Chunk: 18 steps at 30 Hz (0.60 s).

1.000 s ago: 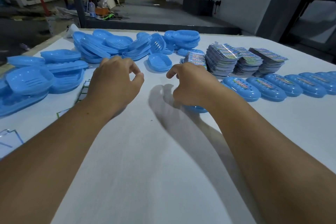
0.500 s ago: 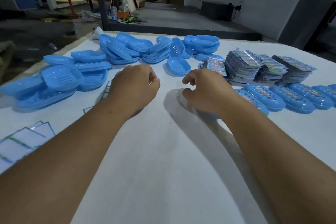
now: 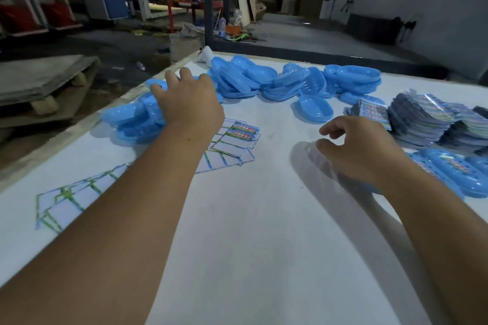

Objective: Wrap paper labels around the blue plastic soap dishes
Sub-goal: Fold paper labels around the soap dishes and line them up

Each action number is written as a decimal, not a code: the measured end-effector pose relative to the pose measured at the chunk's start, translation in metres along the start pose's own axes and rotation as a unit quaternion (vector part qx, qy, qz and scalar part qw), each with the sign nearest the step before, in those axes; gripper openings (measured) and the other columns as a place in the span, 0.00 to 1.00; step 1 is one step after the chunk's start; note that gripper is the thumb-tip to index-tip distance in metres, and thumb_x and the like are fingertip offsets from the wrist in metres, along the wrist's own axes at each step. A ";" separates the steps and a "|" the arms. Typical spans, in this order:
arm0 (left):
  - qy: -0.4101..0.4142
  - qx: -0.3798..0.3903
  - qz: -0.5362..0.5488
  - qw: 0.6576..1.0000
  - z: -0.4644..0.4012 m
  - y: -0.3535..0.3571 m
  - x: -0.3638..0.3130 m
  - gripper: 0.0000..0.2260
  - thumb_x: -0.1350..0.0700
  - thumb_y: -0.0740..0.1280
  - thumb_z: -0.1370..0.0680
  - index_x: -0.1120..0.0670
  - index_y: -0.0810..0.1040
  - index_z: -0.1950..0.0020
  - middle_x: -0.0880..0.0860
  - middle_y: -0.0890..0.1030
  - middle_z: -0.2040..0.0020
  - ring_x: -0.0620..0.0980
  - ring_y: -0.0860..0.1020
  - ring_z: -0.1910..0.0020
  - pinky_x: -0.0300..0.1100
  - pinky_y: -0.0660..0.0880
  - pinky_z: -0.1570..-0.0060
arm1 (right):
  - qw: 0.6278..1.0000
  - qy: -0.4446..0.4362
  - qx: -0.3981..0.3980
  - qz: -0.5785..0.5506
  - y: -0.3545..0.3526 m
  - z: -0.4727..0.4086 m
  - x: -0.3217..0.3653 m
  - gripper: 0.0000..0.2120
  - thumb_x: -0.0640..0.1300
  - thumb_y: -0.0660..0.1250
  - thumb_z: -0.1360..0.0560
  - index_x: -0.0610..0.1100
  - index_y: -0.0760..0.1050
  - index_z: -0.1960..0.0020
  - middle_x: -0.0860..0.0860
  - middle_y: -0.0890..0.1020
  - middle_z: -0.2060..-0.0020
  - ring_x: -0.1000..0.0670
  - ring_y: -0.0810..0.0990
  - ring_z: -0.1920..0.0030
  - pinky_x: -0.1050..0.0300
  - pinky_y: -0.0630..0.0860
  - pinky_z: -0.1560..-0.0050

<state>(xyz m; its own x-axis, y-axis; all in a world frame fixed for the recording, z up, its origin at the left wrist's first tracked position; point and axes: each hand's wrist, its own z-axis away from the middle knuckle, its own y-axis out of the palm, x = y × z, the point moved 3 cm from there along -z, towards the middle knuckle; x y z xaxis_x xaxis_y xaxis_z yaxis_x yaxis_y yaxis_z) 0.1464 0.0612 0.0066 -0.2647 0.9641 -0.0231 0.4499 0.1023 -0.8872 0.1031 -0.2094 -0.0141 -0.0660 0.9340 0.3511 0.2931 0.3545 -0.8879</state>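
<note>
My left hand (image 3: 190, 103) reaches to the left pile of blue soap dishes (image 3: 129, 124) with spread fingers touching its top. My right hand (image 3: 361, 150) hovers low over the white table (image 3: 250, 232), fingers loosely curled and holding nothing I can see. A blue dish edge (image 3: 376, 189) shows under its wrist. Flat paper labels (image 3: 232, 140) lie between my hands, and more flat labels (image 3: 71, 200) lie under my left forearm. One single dish (image 3: 313, 109) lies open side up ahead of my right hand.
More blue dishes (image 3: 264, 79) are heaped along the table's far side. Stacks of printed labels (image 3: 422, 119) stand at the right, with labelled dishes (image 3: 454, 171) in a row before them. The table's left edge (image 3: 79, 126) drops to a floor with a pallet (image 3: 39, 87).
My left hand has moved forward and left from the table's middle onto the dish pile, its fingers spreading. The view has swung left. My right hand stays in about the same place.
</note>
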 end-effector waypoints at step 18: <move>0.011 -0.016 0.141 0.990 -0.003 -0.002 0.003 0.19 0.64 0.72 0.25 0.54 0.76 0.35 0.58 0.73 0.38 0.59 0.77 0.46 0.51 0.75 0.53 | 1.000 0.001 0.019 -0.016 -0.001 0.002 0.001 0.13 0.53 0.69 0.23 0.53 0.80 0.39 0.57 0.80 0.51 0.51 0.76 0.50 0.55 0.70 0.51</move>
<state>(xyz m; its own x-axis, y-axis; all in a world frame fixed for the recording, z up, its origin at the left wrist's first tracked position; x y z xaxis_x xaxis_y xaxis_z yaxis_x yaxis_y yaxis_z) 0.1473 0.0643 0.0093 -0.1064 0.9606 -0.2569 0.5297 -0.1639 -0.8322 0.1008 -0.2088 -0.0136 -0.0723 0.9222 0.3798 0.2541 0.3852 -0.8871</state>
